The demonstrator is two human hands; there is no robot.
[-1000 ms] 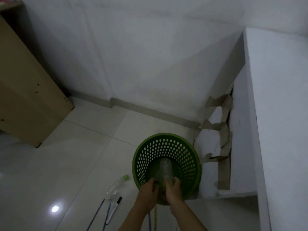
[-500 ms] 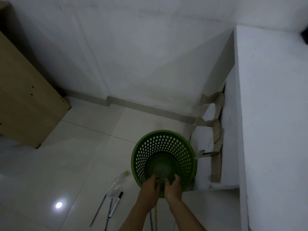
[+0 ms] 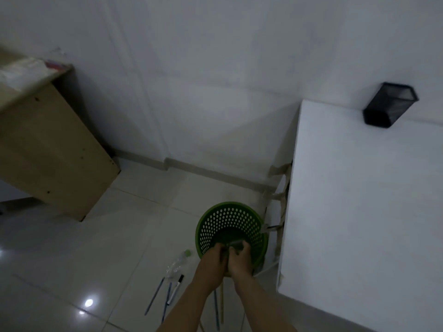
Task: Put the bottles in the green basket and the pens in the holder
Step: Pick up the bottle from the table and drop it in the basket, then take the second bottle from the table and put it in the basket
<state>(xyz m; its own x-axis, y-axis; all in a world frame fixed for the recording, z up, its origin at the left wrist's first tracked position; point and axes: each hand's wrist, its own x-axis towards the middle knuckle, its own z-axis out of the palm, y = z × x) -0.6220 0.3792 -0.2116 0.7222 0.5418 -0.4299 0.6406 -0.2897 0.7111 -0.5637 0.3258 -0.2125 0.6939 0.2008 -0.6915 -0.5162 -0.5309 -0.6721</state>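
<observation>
The green perforated basket (image 3: 227, 218) stands on the tiled floor beside the white table. My left hand (image 3: 211, 262) and my right hand (image 3: 241, 259) reach over its near rim, both closed around a clear bottle (image 3: 234, 243) held low inside it. A second clear bottle with a green cap (image 3: 177, 262) lies on the floor left of the basket. Near it lie two blue pens (image 3: 154, 295) and a black-capped marker (image 3: 176, 287). More pens (image 3: 217, 310) lie under my forearms. The black mesh holder (image 3: 388, 107) stands on the table, far right.
A wooden cabinet (image 3: 48, 152) stands at the left against the wall. The white table (image 3: 359, 212) fills the right side, its edge close to the basket. Torn cardboard strips (image 3: 282, 188) hang between table and wall. A lamp glare (image 3: 88, 302) shows on the tiles.
The bottle has gone from above the rim down into the basket, with both hands following it. The view has widened, and the black holder and cabinet top now show.
</observation>
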